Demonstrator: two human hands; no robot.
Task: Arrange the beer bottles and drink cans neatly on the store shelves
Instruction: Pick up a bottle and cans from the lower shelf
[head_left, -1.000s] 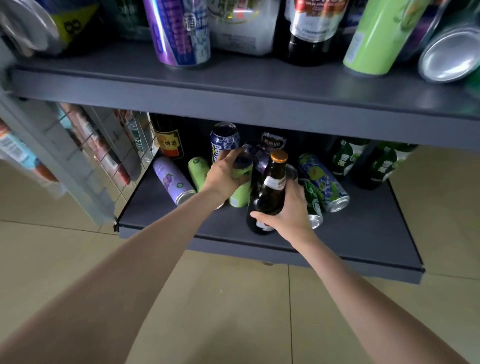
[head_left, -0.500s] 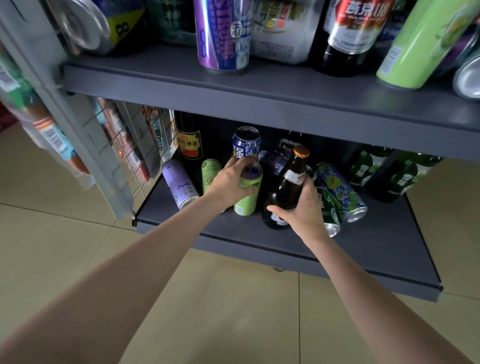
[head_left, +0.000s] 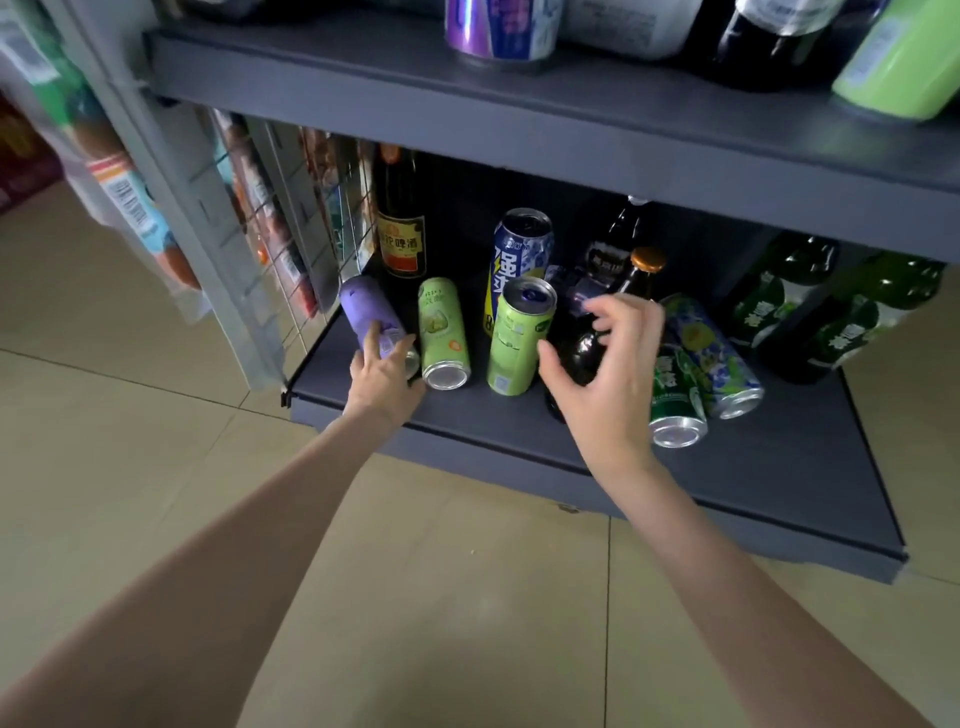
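Observation:
On the dark bottom shelf (head_left: 779, 467) a purple can (head_left: 363, 309) lies on its side at the left; my left hand (head_left: 382, 376) grips its near end. Beside it lies a light green can (head_left: 441, 332). A second light green can (head_left: 519, 338) stands upright with a blue can (head_left: 519, 249) upright behind it. A brown bottle with a gold cap (head_left: 647, 260) stands just right of them. My right hand (head_left: 608, 384) hovers in front of that bottle, fingers spread, holding nothing.
Two cans (head_left: 711, 358) lie on their sides right of my right hand, with green bottles (head_left: 779, 291) leaning at the far right. A dark bottle with a yellow label (head_left: 400, 228) stands at the back left by a wire grid panel (head_left: 291, 234). The upper shelf (head_left: 519, 114) overhangs.
My left hand let go of the upright green can and moved left onto the purple can. My right hand released the brown bottle and opened. The view shifted left.

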